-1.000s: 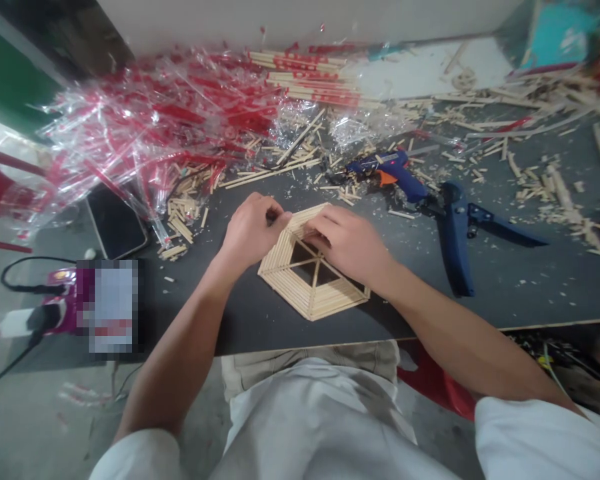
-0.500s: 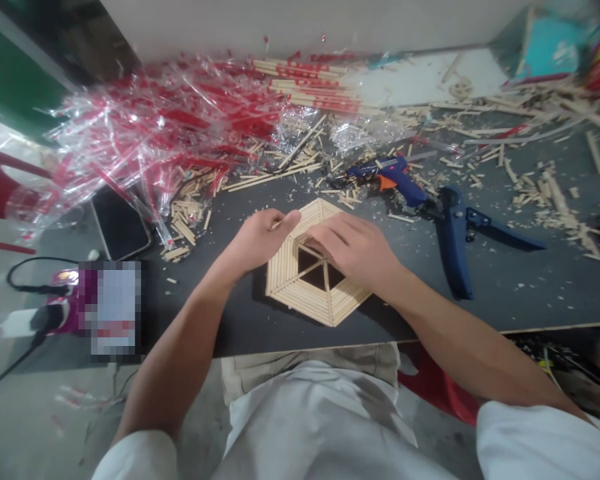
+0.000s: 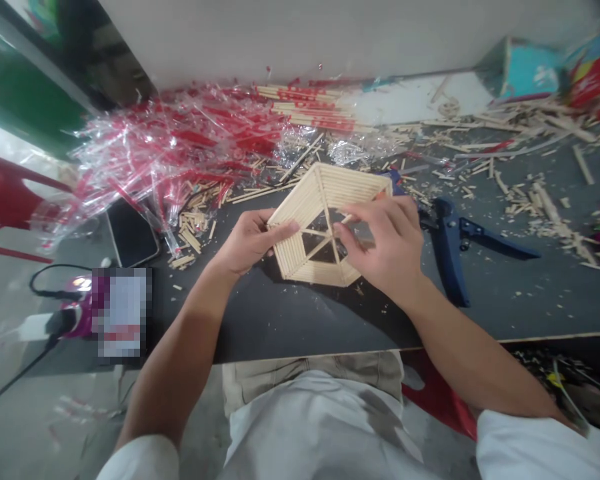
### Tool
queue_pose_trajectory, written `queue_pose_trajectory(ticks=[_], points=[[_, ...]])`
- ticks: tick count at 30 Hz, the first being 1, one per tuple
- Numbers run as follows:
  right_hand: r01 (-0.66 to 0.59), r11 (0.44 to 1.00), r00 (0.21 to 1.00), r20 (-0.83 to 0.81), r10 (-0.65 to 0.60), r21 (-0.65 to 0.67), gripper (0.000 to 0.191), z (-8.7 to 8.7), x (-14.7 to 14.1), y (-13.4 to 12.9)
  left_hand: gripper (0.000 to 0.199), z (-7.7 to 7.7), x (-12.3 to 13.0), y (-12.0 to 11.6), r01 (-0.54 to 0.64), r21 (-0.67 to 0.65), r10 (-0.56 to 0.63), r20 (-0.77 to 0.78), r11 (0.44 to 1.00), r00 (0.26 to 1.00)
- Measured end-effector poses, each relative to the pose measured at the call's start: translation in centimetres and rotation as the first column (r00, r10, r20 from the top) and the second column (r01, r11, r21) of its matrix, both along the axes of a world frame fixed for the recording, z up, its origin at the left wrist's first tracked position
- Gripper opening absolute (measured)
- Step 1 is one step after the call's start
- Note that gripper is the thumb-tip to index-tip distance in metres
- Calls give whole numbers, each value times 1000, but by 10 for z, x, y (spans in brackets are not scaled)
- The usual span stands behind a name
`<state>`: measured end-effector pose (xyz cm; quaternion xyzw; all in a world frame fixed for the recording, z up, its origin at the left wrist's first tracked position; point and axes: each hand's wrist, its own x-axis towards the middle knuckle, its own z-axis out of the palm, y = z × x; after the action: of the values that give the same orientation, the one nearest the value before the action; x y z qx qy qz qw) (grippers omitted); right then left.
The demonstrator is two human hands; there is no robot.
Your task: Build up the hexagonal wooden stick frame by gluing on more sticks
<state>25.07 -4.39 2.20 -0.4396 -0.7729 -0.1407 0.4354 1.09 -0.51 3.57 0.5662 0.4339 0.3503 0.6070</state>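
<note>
A hexagonal frame of pale wooden sticks [image 3: 300,207], with spokes crossing its open centre, is held tilted above the dark table. My left hand [image 3: 253,243] grips its left edge, thumb on top and fingers beneath. My right hand [image 3: 385,243] is at the frame's right side, thumb and fingers pinching a short stick [image 3: 349,218] over the central opening. Behind the frame and my right hand, the blue glue gun [image 3: 396,179] is mostly hidden.
Blue cutters [image 3: 450,253] lie to the right. Red and clear wrappers [image 3: 180,147] are heaped at the back left, near a phone [image 3: 133,233]. Stick bundles [image 3: 315,110] and scattered offcuts [image 3: 543,200] cover the back and right. A power strip [image 3: 83,303] is at the left.
The frame has been raised and tilted off the table. My left hand now grips its left edge, and my right hand has moved right, showing the short stick in its pinch.
</note>
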Motion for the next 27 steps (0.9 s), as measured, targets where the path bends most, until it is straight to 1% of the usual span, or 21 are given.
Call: queue_pose_trajectory(ticks=[2,4,6,8,11,14,18,20,22,25,27], points=[[-9,999,1000,-23,10,42,30,3,0,-1,46,-5,3,1,-83,78,79,56,993,995],[-50,998,998,-22,51,47,36,3,-2,-2,47,-11,6,2,-144,138,130,106,980,986],[-75,997,997,-28,76,14,39,-1,-4,-3,46,-14,9,1,-141,189,122,111,972,986],[-61,998,997,-56,60,-19,39,-5,-6,-3,44,-15,12,0,-87,246,73,67,965,995],[0,999,996,-93,-4,-46,34,-12,-7,-2,39,-9,14,-4,-10,316,28,-52,949,998],[28,995,991,-130,-41,-97,28,-15,-7,-2,39,-2,16,-10,-3,363,66,-162,932,985],[14,989,977,-207,-45,-150,17,-17,-11,-4,42,2,20,-17,-38,392,149,-255,919,955],[8,990,976,-213,-38,-138,11,-17,-15,-6,40,2,23,-20,-73,421,206,-281,904,937],[-5,993,981,-191,-18,-119,9,-16,-18,-8,38,1,26,-22,-100,456,254,-290,884,923],[-41,996,985,-168,26,-83,11,-12,-21,-9,36,1,29,-26,-96,469,268,-313,878,911],[-79,996,980,-187,72,-29,12,-11,-21,-8,33,3,29,-27,-88,464,266,-333,881,905]])
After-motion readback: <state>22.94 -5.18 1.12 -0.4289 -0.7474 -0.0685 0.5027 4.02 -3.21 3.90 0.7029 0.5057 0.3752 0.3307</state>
